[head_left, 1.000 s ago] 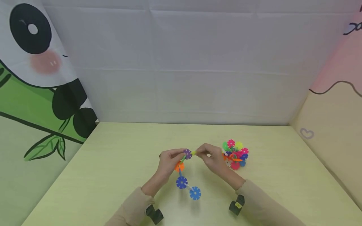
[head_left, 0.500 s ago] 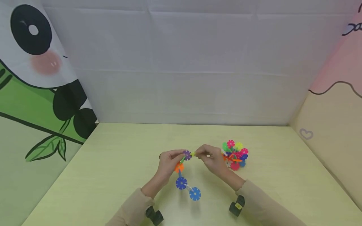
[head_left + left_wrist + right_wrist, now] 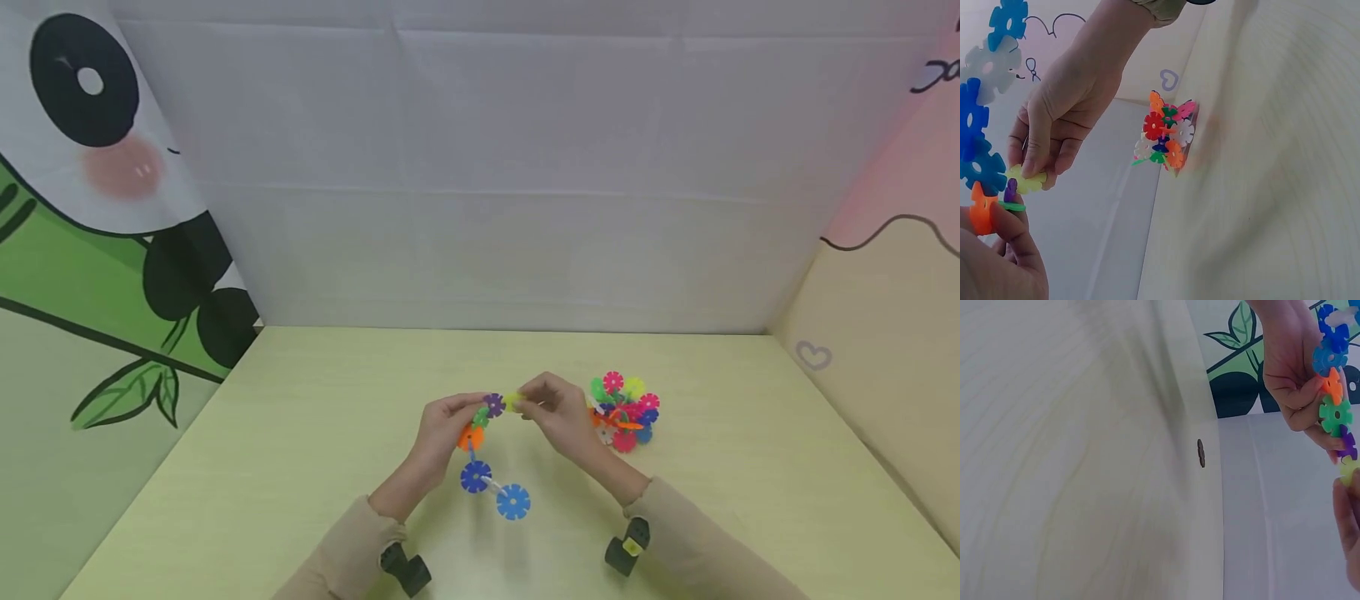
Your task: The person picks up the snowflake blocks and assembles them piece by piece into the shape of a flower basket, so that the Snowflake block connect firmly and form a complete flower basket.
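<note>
My left hand (image 3: 431,437) pinches the upper end of a chain of notched plastic snowflake discs, around the purple disc (image 3: 494,405) and the green disc (image 3: 481,417). Below these hang an orange disc (image 3: 471,437), a dark blue disc (image 3: 476,477), a white disc seen nearly edge-on and a light blue disc (image 3: 513,502). Between thumb and fingertips my right hand (image 3: 558,417) holds a yellow disc (image 3: 512,402) right against the purple one. The left wrist view shows the yellow disc (image 3: 1030,180) meeting the purple disc (image 3: 1011,190) at its edge.
A heap of loose snowflake discs (image 3: 624,412) in several colours lies on the pale table (image 3: 337,375), just right of my right hand. In the right wrist view a small dark oval mark (image 3: 1201,453) shows near the table's edge. A white backdrop (image 3: 480,250) rises behind.
The yellow disc has tilted, so more of its face shows. The chain has shifted slightly up and to the left, and the right fingers have risen a little.
</note>
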### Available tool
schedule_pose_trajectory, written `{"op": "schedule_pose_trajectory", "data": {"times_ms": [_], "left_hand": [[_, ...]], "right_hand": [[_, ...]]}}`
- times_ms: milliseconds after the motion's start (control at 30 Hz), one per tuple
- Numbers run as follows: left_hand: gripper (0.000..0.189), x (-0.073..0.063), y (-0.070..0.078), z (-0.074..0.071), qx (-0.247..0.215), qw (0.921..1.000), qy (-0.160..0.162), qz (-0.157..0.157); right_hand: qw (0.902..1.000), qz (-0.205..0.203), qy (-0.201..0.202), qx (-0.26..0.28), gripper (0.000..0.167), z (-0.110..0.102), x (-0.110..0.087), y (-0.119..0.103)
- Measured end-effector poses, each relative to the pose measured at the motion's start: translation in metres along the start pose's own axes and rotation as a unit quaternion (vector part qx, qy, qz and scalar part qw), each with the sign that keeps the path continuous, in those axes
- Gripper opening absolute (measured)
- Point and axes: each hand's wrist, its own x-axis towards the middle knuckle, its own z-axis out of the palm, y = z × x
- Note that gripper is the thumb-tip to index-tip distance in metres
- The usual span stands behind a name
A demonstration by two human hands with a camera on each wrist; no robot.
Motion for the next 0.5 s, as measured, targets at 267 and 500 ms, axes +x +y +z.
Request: {"op": "schedule_pose_trajectory", "data": {"times_ms": [267, 500], "left_hand": [[0.027, -0.001, 0.0032, -0.0019, 0.003, 0.9999, 0.012, -0.001], [0.026, -0.0063, 0.0074, 0.0008, 0.001, 1.0, 0.005, 0.003]], "right_hand": [[0.9995, -0.005, 0.025, -0.019, 0.01, -0.0017, 0.0009, -0.0064], [0.9957, -0.077, 0.004, -0.051, 0.008, -0.002, 0.0006, -0.0034]]}}
